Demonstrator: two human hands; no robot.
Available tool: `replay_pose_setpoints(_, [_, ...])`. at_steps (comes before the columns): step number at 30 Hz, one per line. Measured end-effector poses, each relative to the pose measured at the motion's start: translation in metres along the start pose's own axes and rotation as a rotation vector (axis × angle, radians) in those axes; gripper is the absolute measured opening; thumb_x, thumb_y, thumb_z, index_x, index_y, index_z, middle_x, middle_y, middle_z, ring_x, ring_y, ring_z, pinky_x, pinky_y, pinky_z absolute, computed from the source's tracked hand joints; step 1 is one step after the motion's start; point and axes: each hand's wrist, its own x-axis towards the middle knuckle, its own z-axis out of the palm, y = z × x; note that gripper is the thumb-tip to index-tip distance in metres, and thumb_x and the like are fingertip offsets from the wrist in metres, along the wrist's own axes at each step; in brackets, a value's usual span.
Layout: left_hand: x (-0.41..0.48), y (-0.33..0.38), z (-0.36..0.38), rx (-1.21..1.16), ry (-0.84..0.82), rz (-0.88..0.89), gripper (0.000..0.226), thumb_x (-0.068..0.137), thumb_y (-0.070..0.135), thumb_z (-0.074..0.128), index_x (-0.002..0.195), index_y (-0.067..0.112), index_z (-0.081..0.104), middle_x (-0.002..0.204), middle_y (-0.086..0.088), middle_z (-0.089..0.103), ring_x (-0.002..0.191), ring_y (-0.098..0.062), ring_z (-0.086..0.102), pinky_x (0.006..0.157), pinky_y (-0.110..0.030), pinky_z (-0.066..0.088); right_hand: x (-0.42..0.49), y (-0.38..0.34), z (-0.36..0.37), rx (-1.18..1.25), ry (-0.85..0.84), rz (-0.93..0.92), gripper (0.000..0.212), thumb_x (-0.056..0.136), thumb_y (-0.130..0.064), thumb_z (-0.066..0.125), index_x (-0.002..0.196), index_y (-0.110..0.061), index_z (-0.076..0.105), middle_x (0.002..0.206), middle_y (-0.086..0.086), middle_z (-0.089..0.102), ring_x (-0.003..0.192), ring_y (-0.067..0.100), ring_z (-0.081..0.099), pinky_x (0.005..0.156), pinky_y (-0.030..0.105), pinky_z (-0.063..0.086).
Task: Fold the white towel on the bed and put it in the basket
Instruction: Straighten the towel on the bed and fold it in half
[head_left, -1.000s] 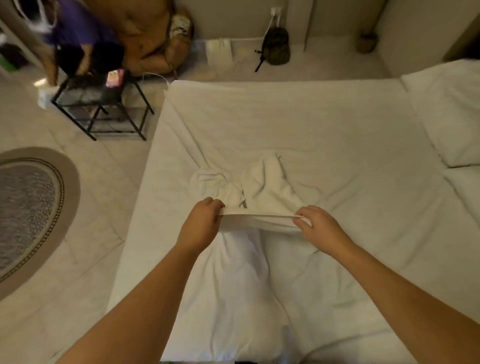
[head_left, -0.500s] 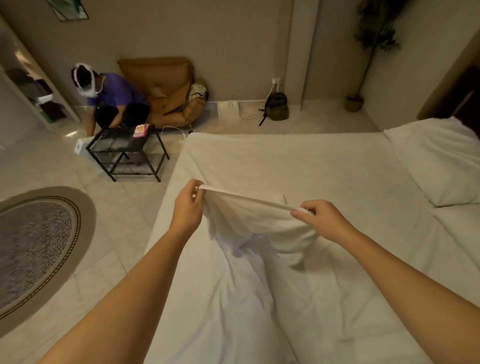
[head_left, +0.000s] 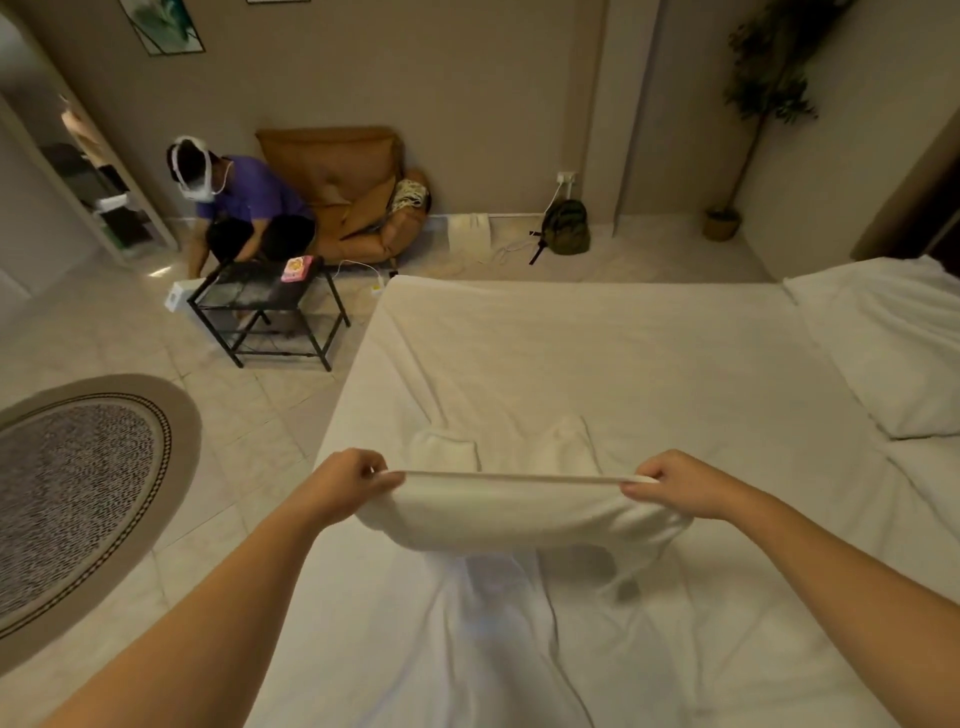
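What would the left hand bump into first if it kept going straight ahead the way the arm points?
Probably the far part of the towel lying on the bed, just beyond the left hand. Depth is hard to judge; if the hand passes above it, only bare sheet follows.

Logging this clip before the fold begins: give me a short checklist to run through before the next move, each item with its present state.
1. Left hand grips one end of the white towel: ok.
2. Right hand grips the other end: ok.
3. Held edge stretched straight between the two hands: ok.
4. Towel spread flat for folding: not ok; its middle sags under the held edge and its far part lies bunched on the bed.
5. Bed space beyond the towel for laying it out: ok; only the pillow lies at the right side.
6. Basket within reach: cannot tell; no basket shows in this view.
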Motion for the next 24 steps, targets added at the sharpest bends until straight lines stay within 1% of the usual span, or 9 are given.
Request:
replay_pose_setpoints(6, [0.025, -0.019, 0.031, 0.139, 0.054, -0.045, 0.021, 0.101, 0.029, 0.053, 0.084, 0.025, 0.066, 0.086, 0.002, 0.068, 0.081, -0.020, 0.062, 0.069, -0.034, 0.048, 0.023, 0.041, 0.016, 0.005, -0.031, 0.142, 0.046, 0.083, -0.061, 0.064, 0.058, -0.026, 0.050, 0.055, -0.008, 0.044, 0.050, 0.010, 0.043, 0.052, 0.029, 0.028])
replay_pose_setpoints(10, [0.053, -0.032, 0.048, 0.197, 0.136, -0.095, 0.024, 0.101, 0.020, 0.048, 0.082, 0.018, 0.061, 0.085, -0.003, 0.062, 0.084, -0.026, 0.060, 0.069, -0.032, 0.039, 0.046, 0.062, 0.024, -0.017, -0.005, 0.240, 0.051, 0.088, -0.052, 0.068, 0.053, -0.023, 0.044, 0.049, -0.009, 0.040, 0.047, 0.011, 0.042, 0.050, 0.030, 0.026])
replay_pose_setpoints(12, [0.069, -0.033, 0.052, 0.176, 0.146, -0.151, 0.023, 0.101, 0.016, 0.047, 0.088, 0.016, 0.066, 0.089, -0.006, 0.060, 0.090, -0.031, 0.061, 0.073, -0.033, 0.040, 0.058, 0.064, 0.021, -0.060, 0.004, 0.270, 0.042, 0.092, -0.042, 0.068, 0.058, -0.021, 0.054, 0.053, -0.005, 0.049, 0.053, 0.016, 0.050, 0.052, 0.031, 0.029])
replay_pose_setpoints(14, [0.087, -0.023, 0.043, 0.115, 0.181, -0.176, 0.021, 0.100, 0.012, 0.049, 0.093, 0.012, 0.069, 0.095, -0.013, 0.064, 0.096, -0.037, 0.063, 0.077, -0.036, 0.045, 0.074, 0.055, 0.006, -0.086, 0.064, 0.275, 0.028, 0.095, -0.035, 0.067, 0.073, -0.016, 0.068, 0.066, 0.003, 0.062, 0.068, 0.024, 0.064, 0.055, 0.030, 0.036])
replay_pose_setpoints(16, [0.112, -0.001, 0.015, 0.050, 0.271, -0.151, 0.021, 0.098, 0.010, 0.050, 0.099, 0.008, 0.071, 0.105, -0.020, 0.069, 0.103, -0.041, 0.064, 0.083, -0.040, 0.049, 0.094, 0.033, -0.027, -0.075, 0.211, 0.267, 0.022, 0.095, -0.032, 0.067, 0.095, -0.012, 0.075, 0.092, 0.012, 0.071, 0.092, 0.033, 0.069, 0.068, 0.031, 0.046])
replay_pose_setpoints(17, [0.125, 0.014, -0.006, 0.019, 0.331, -0.132, 0.022, 0.098, 0.009, 0.050, 0.104, 0.007, 0.071, 0.109, -0.021, 0.070, 0.106, -0.041, 0.064, 0.085, -0.041, 0.049, 0.102, 0.015, -0.050, -0.058, 0.305, 0.251, 0.021, 0.096, -0.032, 0.067, 0.099, -0.012, 0.075, 0.098, 0.014, 0.072, 0.096, 0.036, 0.069, 0.071, 0.033, 0.047])
replay_pose_setpoints(20, [0.156, 0.068, -0.091, -0.093, 0.562, -0.098, 0.028, 0.100, 0.011, 0.044, 0.113, 0.010, 0.069, 0.113, -0.017, 0.070, 0.107, -0.038, 0.064, 0.081, -0.039, 0.049, 0.118, -0.052, -0.133, -0.002, 0.599, 0.094, 0.028, 0.096, -0.031, 0.063, 0.073, -0.015, 0.065, 0.070, 0.004, 0.063, 0.081, 0.037, 0.065, 0.058, 0.032, 0.040])
replay_pose_setpoints(22, [0.166, 0.104, -0.154, -0.175, 0.724, -0.059, 0.030, 0.101, 0.014, 0.041, 0.117, 0.013, 0.067, 0.117, -0.016, 0.068, 0.108, -0.033, 0.063, 0.085, -0.037, 0.048, 0.116, -0.101, -0.190, 0.037, 0.788, -0.010, 0.023, 0.096, -0.034, 0.058, 0.081, -0.019, 0.068, 0.072, 0.001, 0.063, 0.076, 0.030, 0.060, 0.059, 0.035, 0.042])
replay_pose_setpoints(24, [0.165, 0.138, -0.212, -0.266, 0.882, 0.023, 0.026, 0.103, 0.021, 0.042, 0.114, 0.014, 0.065, 0.115, -0.010, 0.067, 0.100, -0.020, 0.059, 0.083, -0.030, 0.043, 0.104, -0.146, -0.239, 0.074, 0.974, -0.121, 0.019, 0.094, -0.039, 0.056, 0.088, -0.027, 0.069, 0.073, -0.004, 0.063, 0.072, 0.020, 0.055, 0.058, 0.033, 0.041])
